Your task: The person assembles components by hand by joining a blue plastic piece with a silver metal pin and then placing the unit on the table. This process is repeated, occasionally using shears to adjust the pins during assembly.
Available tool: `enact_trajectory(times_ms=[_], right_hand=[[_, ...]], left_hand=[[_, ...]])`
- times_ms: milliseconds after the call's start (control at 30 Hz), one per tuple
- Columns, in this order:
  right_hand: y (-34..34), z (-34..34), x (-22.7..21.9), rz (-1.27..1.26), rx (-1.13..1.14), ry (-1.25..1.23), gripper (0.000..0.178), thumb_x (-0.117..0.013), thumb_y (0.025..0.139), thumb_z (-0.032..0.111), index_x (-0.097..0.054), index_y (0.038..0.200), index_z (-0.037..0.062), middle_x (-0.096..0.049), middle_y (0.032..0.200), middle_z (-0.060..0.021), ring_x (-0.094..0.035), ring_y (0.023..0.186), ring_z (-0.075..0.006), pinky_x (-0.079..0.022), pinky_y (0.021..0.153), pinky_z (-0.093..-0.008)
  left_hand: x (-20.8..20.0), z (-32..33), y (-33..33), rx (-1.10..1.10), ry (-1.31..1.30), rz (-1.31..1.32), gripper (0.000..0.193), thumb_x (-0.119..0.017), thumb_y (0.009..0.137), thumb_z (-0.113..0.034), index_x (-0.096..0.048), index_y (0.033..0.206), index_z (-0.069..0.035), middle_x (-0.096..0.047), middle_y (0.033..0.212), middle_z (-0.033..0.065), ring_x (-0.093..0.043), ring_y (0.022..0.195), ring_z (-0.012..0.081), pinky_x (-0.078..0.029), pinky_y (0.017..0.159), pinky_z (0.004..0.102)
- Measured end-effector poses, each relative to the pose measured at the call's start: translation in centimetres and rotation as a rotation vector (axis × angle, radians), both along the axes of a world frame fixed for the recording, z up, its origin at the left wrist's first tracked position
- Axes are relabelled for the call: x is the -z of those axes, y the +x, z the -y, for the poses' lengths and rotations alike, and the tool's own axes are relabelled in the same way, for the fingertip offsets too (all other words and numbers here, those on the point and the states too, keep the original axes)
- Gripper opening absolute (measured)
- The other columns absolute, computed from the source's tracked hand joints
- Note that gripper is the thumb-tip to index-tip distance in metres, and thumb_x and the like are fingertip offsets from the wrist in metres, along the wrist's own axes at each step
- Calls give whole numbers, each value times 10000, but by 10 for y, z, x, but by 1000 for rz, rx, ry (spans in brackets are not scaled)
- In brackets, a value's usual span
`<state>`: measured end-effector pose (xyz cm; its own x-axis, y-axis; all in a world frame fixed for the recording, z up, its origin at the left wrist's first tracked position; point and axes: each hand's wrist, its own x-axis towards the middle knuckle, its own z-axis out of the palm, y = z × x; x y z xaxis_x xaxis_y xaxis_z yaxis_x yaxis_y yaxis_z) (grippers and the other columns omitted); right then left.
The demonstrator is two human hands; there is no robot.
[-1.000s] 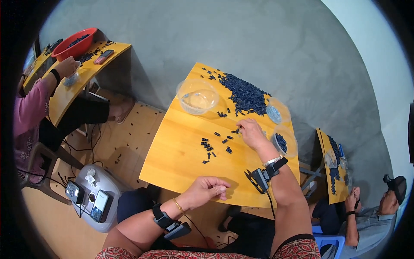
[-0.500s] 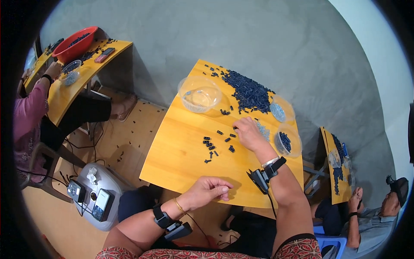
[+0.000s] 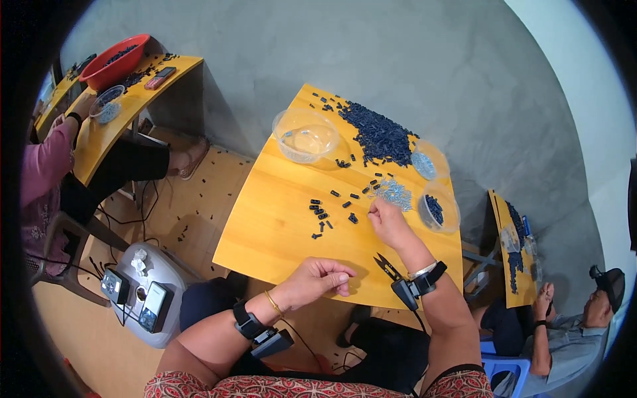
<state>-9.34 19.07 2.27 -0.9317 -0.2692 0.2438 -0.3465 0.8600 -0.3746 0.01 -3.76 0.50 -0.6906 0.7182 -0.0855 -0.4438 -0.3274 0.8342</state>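
- Right hand [image 3: 390,220], just right of the middle: fingertips pinched together by the shiny pins [image 3: 396,195]. I can't tell if they hold one.
- Left hand [image 3: 317,277], lower middle: loosely curled; can't tell if it hides anything.
- Pins look light, hard, slippery; pinch their middles.
- Black pieces [image 3: 322,216], mid-frame, look stiff; grip their long sides.

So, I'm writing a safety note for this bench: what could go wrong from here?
The black snips lie close to the right hand's wrist and might nick it. The silvery pieces sit beside the dark heap, so they could mix. Dark bits dot the floor, so more might drop.
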Motion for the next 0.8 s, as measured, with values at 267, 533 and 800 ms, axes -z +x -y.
enact_trajectory(times_ms=[267, 533, 800], right_hand=[[-2, 30, -27, -137, -129, 91, 95, -568, 711, 18, -537, 800, 6, -553, 724, -161, -529, 729, -334, -429, 652, -385], [-21, 41, -8, -157, -237, 205, 125, -572, 681, 0, -542, 799, 26, -548, 720, -132, -514, 754, -318, -416, 660, -393], [49, 57, -56, 68, -133, -296, 101, -563, 737, -3, -543, 836, 7, -562, 728, -108, -568, 678, -219, -444, 613, -278]], left_hand=[[2, 0, 0, -9, -2, -13, 197, -509, 859, -99, -573, 1011, 8, -596, 777, 47, -578, 733, 113, -483, 706, 234], [2, -1, -1, 17, 21, -22, 193, -504, 863, -105, -578, 1009, -3, -596, 765, 40, -581, 730, 114, -472, 674, 228], [5, -1, 2, -42, 86, 83, 204, -497, 874, -145, -571, 1004, -7, -579, 768, 27, -577, 697, 95, -460, 621, 196]])
